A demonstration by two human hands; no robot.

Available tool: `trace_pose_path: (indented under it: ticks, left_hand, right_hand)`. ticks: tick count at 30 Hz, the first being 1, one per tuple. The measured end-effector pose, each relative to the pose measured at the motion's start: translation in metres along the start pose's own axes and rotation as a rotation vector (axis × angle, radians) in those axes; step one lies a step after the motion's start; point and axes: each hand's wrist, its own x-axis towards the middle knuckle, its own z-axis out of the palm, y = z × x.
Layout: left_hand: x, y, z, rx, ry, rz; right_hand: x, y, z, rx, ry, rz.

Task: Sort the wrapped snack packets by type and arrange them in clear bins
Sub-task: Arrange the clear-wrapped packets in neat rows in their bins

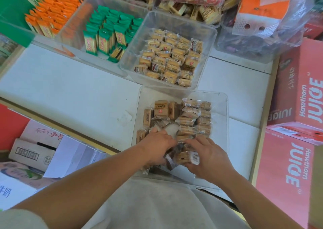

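A person's left hand and right hand meet inside the nearest clear bin, lower centre of the frame, both clenched on wrapped snacks. The left hand's curled fingers grip brown-wrapped packets at its fingertips, while the right hand closes round a barcoded packet lying just beside them, so the 2 loads touch between the hands. Loose snack packets fill the bin beyond the knuckles, above the hands in the frame. A second bin of biscuit packets stands above it on the white counter, with green packets and orange packets in the upper left. Red juice cartons are cut off at the right edge. The left fingertips are hidden under the wrappers, the bin's near wall is covered by the forearms, and the wrapper print is too small to read.
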Motion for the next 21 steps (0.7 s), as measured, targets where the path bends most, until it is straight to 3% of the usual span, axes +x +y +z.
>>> trace_pose_path:
  ticks: [11,21]
  left_hand:
    - [-0.067,0.008,0.005,-0.318,0.237,-0.065]
    - [-0.057,0.03,0.015,-0.533,0.103,-0.156]
  right_hand:
    - [0.001,-0.011,0.008,-0.077,-0.003,-0.002]
    - [0.013,-0.012,0.011,-0.03,-0.155,0.0]
